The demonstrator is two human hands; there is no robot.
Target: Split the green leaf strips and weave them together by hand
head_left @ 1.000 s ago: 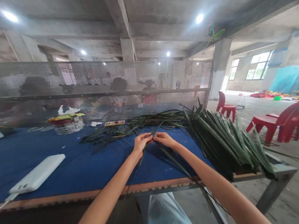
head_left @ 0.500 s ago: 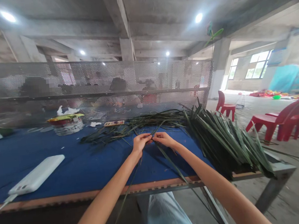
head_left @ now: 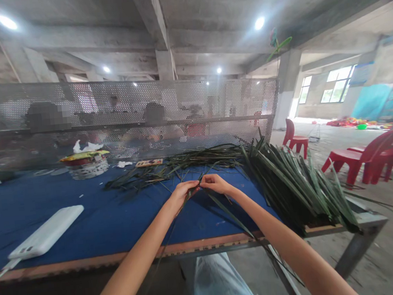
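Above the blue tabletop (head_left: pixel 128 228), my left hand (head_left: pixel 184 192) and my right hand (head_left: pixel 214 183) meet with fingertips almost touching. Both are pinched shut on long green leaf strips (head_left: pixel 227 211). One strip trails down to the right past the table's front edge; another hangs from the left hand along the wrist. The exact point where the strips cross is hidden by the fingers. Just beyond the hands lies a loose heap of narrow leaf strips (head_left: pixel 150 175). To the right rests a thick bundle of long green leaves (head_left: pixel 290 180), reaching over the table's corner.
A white power bank (head_left: pixel 46 232) with a cable lies at the left front. Farther back stands a patterned tub (head_left: pixel 87 165) with tissue on top. A perforated metal screen (head_left: pixel 206 105) lines the back, with people behind it. Red plastic chairs (head_left: pixel 364 157) stand to the right.
My left hand has turned slightly, and a leaf strip now lies across it toward the wrist. The right hand stays nearly in place. The view has shifted a little.
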